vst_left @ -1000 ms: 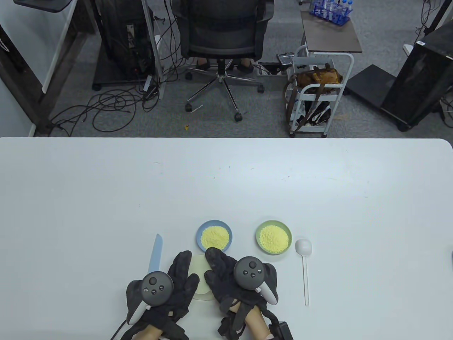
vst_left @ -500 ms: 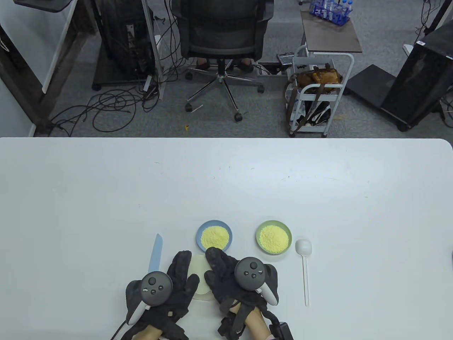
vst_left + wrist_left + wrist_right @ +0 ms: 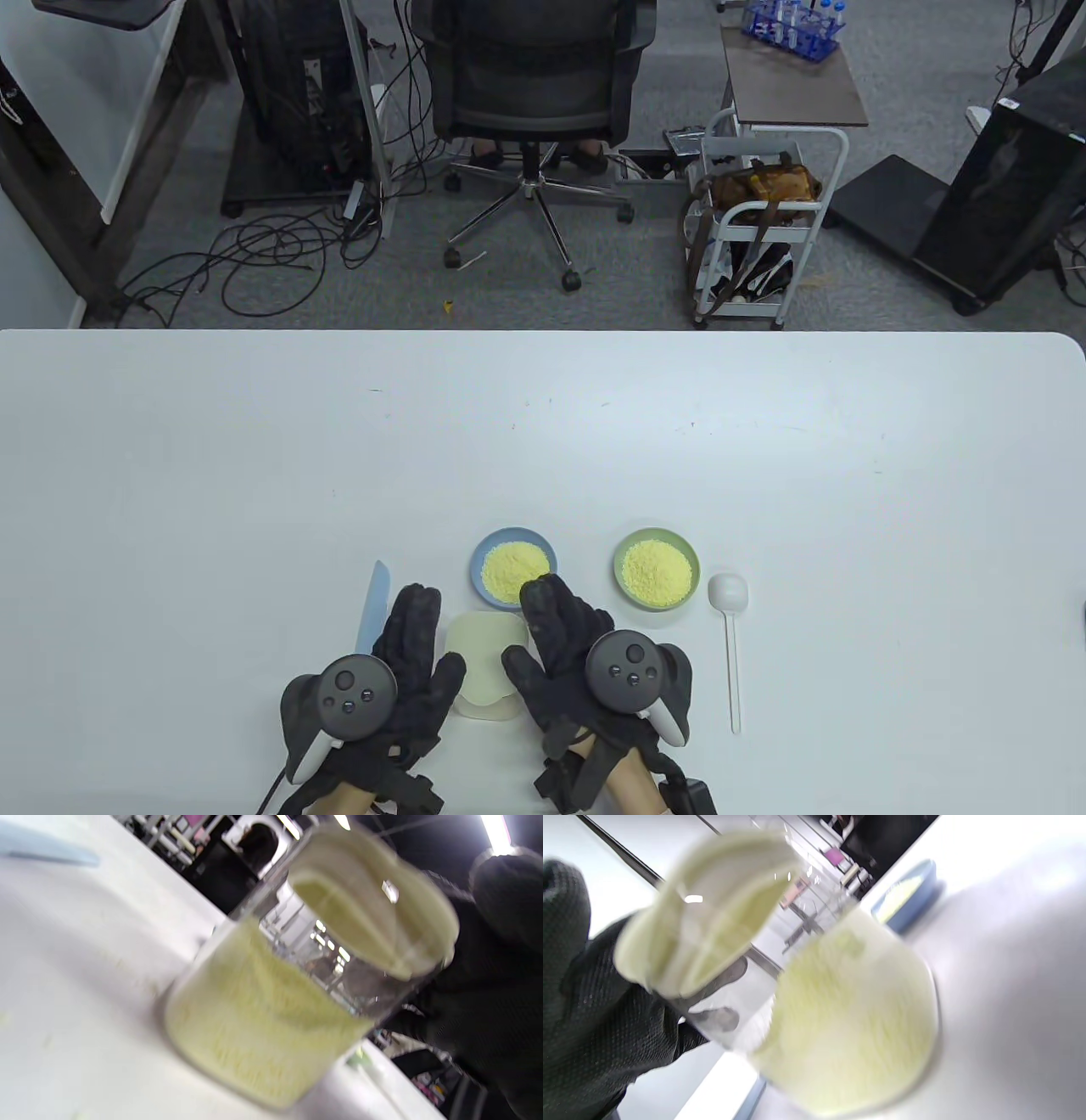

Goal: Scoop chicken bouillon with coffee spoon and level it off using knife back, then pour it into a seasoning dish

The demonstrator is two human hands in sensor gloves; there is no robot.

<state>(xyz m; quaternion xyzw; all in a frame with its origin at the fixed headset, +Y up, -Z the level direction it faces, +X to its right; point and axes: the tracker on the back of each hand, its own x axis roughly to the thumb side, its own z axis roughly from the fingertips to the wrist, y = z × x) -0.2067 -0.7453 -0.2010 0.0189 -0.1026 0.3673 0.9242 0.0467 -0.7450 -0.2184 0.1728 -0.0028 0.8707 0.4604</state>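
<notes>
A clear jar of yellow bouillon granules point(image 3: 271, 1018) with a cream lid point(image 3: 485, 662) stands near the table's front edge. My left hand point(image 3: 416, 645) lies at its left side with straight fingers, the thumb against the jar. On the other side my right hand point(image 3: 556, 637) flanks it, fingers straight, thumb near the lid. A light blue knife point(image 3: 373, 604) lies just left of my left hand. The white coffee spoon point(image 3: 730, 628) lies at the right. A blue dish point(image 3: 514, 567) and a green dish point(image 3: 656, 569) each hold yellow granules.
The white table point(image 3: 254, 475) stretches far beyond the dishes. Behind its far edge are an office chair point(image 3: 534, 93), floor cables and a white trolley point(image 3: 764, 221).
Both hands slid off the jar's lid and apart, the left one leftward and the right one rightward. The lid now shows between them.
</notes>
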